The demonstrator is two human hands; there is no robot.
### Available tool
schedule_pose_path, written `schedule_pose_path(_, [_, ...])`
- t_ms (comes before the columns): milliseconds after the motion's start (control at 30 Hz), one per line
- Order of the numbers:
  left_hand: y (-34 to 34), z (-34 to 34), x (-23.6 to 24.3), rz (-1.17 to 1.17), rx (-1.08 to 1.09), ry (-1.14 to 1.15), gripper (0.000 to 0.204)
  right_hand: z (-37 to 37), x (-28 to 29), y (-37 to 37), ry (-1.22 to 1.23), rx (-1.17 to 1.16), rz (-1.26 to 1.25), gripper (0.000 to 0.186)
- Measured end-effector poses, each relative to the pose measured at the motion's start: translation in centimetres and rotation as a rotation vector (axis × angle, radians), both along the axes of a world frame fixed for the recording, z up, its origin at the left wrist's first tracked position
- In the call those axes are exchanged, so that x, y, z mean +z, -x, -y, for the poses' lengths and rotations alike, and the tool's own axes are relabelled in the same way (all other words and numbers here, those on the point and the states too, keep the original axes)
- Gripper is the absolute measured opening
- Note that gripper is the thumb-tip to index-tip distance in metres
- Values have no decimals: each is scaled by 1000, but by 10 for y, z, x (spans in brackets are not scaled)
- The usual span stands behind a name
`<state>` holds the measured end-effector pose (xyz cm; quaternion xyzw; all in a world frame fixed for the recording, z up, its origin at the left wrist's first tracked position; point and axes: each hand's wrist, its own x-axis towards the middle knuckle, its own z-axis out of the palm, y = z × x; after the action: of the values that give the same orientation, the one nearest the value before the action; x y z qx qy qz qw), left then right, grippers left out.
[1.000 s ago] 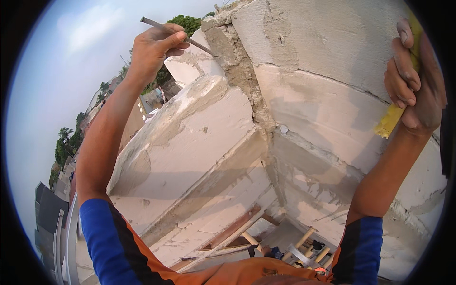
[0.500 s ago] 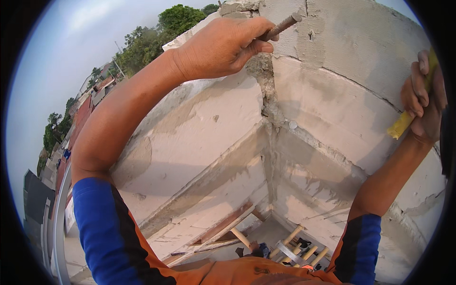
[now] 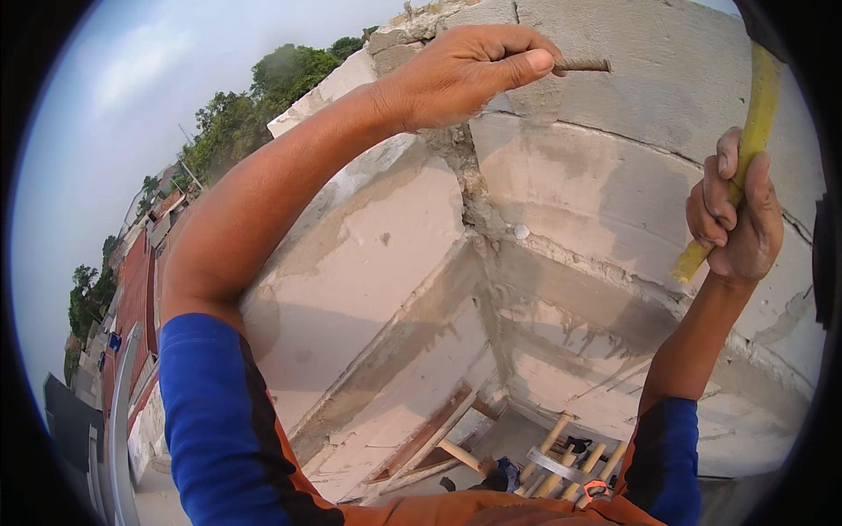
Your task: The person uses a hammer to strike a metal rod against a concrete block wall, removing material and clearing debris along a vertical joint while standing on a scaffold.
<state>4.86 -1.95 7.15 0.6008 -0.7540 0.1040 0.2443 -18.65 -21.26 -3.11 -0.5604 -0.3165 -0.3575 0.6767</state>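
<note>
My left hand (image 3: 478,77) is closed round a short ribbed steel rod (image 3: 586,66). The rod's free end points right, in front of the upper block wall (image 3: 649,96); whether its tip touches the wall I cannot tell. On the right, my right hand (image 3: 744,215) grips a yellow-handled hammer (image 3: 761,101) near the lower end of its handle. The hammer is upright and slightly tilted, its dark head partly cut off at the upper rim of the view.
Pale block walls meet in a rough mortared corner (image 3: 474,188) below my hands. Far down stand a wooden ladder (image 3: 553,451) and a hand saw (image 3: 557,465). A metal rail (image 3: 120,421) runs along the left, above rooftops (image 3: 136,289) and trees (image 3: 289,83).
My left hand has moved right with the rod, which now lies nearly level instead of slanting upward. My right hand has come inward, and more of the hammer shows.
</note>
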Motion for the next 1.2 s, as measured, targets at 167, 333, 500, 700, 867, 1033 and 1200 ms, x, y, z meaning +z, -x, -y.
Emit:
schedule_pose_path(167, [-11,-7,-12,82,5,-5,30,-59,-120,19,-183,-24,-184,37])
schedule_pose_path(333, [13,-24,19,72,322,-363,22,-89,-194,40,-481,71,-480,38])
schedule_pose_path(500, [-5,-22,18,-47,273,-375,25,-112,-237,35,-553,7,-662,39])
schedule_pose_path(700, [-13,-19,0,-7,273,-399,27,-125,-263,18,-537,-7,-811,38])
schedule_pose_path(867, [-1,-13,-8,29,204,-418,30,-127,-255,8,-473,17,-793,39])
schedule_pose_path(1033, [10,-16,2,-319,209,-320,49,-127,-240,1,-400,8,-784,32])
schedule_pose_path(1200, [-6,-12,11,-418,31,-347,45,-131,-227,2,-378,-14,-696,36])
